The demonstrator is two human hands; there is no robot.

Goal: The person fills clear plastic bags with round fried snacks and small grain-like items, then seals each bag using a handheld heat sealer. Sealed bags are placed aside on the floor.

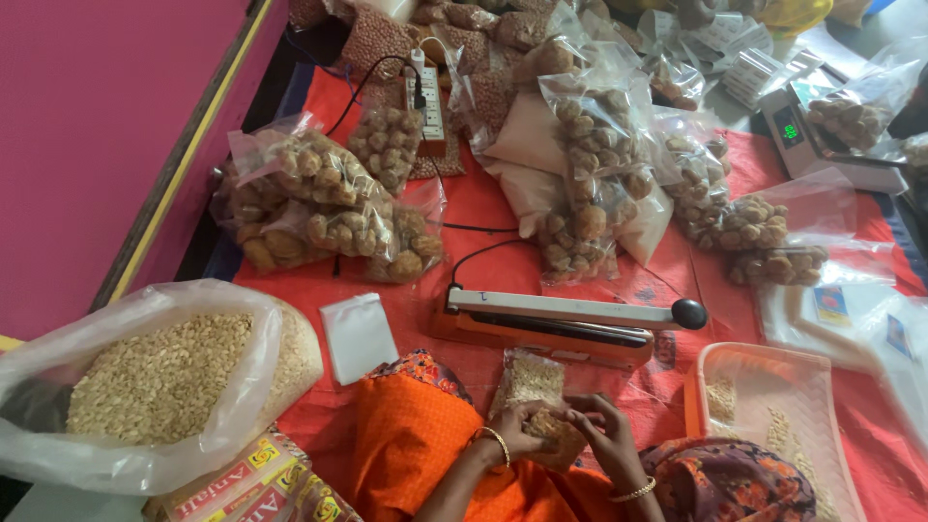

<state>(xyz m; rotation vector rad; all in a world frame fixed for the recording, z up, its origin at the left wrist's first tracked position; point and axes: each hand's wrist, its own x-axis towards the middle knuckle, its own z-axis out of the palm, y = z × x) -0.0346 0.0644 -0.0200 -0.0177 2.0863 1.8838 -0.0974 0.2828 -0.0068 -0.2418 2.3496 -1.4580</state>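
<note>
Both my hands hold a small clear packet (535,391) filled with pale grains, low in the middle of the view over my orange-clad lap. My left hand (519,430), with a gold bangle, grips its lower left side. My right hand (601,422) pinches its lower right edge. The packet's top lies just in front of an orange impulse heat sealer (551,324) whose arm with a black knob is raised.
A big open plastic bag of pale grains (155,382) stands at my left. Small empty pouches (358,335) lie beside the sealer. A pink tray (773,416) is at right. Several bags of brown sweet balls (324,208), a power strip (430,106) and a digital scale (822,145) lie beyond.
</note>
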